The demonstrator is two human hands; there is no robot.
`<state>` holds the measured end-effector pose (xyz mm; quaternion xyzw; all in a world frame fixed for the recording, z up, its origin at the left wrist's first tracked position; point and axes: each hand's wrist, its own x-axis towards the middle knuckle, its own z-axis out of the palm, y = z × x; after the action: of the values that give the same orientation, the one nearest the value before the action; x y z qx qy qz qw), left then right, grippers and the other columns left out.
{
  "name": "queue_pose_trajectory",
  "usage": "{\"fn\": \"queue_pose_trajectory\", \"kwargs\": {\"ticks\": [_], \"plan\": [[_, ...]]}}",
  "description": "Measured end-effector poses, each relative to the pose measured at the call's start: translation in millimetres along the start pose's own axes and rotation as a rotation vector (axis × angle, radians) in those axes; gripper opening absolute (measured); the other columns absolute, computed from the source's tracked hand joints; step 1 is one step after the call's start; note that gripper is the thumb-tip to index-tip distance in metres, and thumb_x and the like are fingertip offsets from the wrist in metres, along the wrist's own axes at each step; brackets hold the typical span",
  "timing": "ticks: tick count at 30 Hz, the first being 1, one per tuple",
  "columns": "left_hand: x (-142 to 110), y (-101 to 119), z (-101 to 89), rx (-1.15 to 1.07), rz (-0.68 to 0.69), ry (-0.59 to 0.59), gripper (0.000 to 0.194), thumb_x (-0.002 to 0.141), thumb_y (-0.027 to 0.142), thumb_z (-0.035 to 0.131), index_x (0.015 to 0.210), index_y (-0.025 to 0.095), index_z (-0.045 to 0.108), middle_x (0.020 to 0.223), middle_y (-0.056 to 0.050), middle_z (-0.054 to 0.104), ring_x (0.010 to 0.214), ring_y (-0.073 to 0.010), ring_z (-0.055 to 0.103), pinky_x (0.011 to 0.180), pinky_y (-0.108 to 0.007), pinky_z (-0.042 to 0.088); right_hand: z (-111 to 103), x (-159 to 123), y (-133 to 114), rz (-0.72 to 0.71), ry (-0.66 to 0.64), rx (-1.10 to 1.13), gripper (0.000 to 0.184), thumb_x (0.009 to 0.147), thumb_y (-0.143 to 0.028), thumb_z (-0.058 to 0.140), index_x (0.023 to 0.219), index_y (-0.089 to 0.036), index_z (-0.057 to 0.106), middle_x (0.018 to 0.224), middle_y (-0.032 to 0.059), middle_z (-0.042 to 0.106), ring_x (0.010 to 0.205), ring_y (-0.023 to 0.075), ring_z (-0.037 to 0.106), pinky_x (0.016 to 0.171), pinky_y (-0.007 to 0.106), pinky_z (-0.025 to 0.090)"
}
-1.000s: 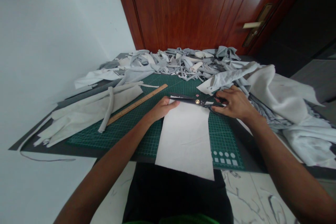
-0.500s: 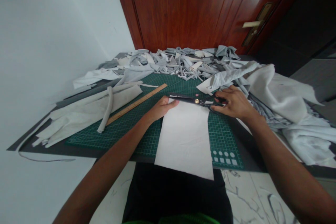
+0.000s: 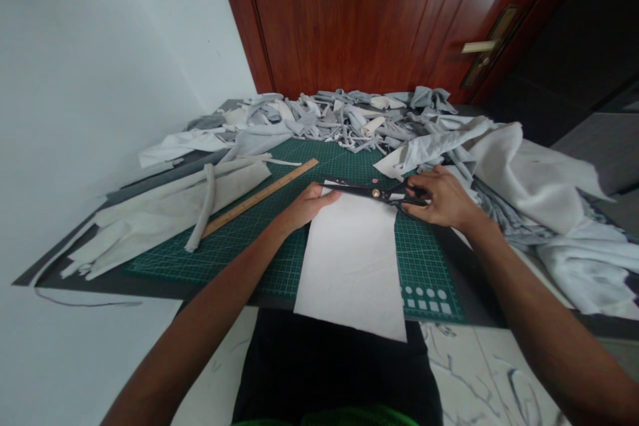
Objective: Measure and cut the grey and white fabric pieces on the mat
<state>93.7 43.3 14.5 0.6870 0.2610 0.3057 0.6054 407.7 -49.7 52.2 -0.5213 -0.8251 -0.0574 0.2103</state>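
Note:
A white piece of fabric (image 3: 353, 259) lies over the green cutting mat (image 3: 424, 259), its lower end hanging past the table's front edge. My left hand (image 3: 312, 205) pinches the upper left corner of this fabric, thumb on top. In my right hand (image 3: 442, 196) are black scissors (image 3: 376, 193), my fingers through the handles. The blades lie across the fabric's top edge, pointing left with their tips close to my left fingers. A narrow strip of the fabric shows beyond the blades.
A wooden ruler (image 3: 259, 197) lies on the mat, left of my hands. Beside it are long pale fabric pieces (image 3: 164, 219). Heaped scraps (image 3: 344, 120) line the back of the table, and larger cloths (image 3: 529, 173) pile up at the right. A door (image 3: 349, 20) stands behind.
The scissor handles have spread slightly apart in my right hand. My left hand and the fabric have hardly moved.

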Motion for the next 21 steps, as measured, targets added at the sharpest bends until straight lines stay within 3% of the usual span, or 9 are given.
{"fn": "queue_pose_trajectory", "kwargs": {"ticks": [6, 13, 21], "plan": [[-0.8, 1.6, -1.0, -0.013, -0.002, 0.007, 0.04, 0.086, 0.058, 0.075, 0.084, 0.018, 0.071, 0.068, -0.004, 0.063, 0.064, -0.0206, 0.061, 0.056, -0.031, 0.043, -1.4, -0.9, 1.5, -0.005, 0.033, -0.068, 0.023, 0.083, -0.045, 0.063, 0.078, -0.024, 0.054, 0.069, 0.0023, 0.063, 0.066, 0.0249, 0.06, 0.077, 0.039, 0.036], [-1.2, 2.6, -1.5, -0.004, -0.044, -0.005, 0.047, 0.085, 0.061, 0.074, 0.073, 0.017, 0.065, 0.063, -0.001, 0.059, 0.054, -0.0141, 0.051, 0.051, -0.027, 0.035, -1.4, -0.8, 3.6, -0.02, 0.029, -0.083, 0.027, 0.086, -0.05, 0.061, 0.079, -0.024, 0.056, 0.071, 0.0035, 0.062, 0.066, 0.0242, 0.058, 0.075, 0.039, 0.036], [-1.2, 2.7, -1.3, -0.033, -0.018, -0.009, 0.043, 0.085, 0.06, 0.075, 0.083, 0.017, 0.07, 0.068, -0.003, 0.064, 0.063, -0.0193, 0.06, 0.057, -0.03, 0.044, -2.4, -1.1, 4.9, -0.033, 0.059, -0.119, 0.03, 0.087, -0.052, 0.063, 0.083, -0.022, 0.061, 0.073, 0.0051, 0.064, 0.067, 0.0254, 0.058, 0.075, 0.039, 0.036]]}}
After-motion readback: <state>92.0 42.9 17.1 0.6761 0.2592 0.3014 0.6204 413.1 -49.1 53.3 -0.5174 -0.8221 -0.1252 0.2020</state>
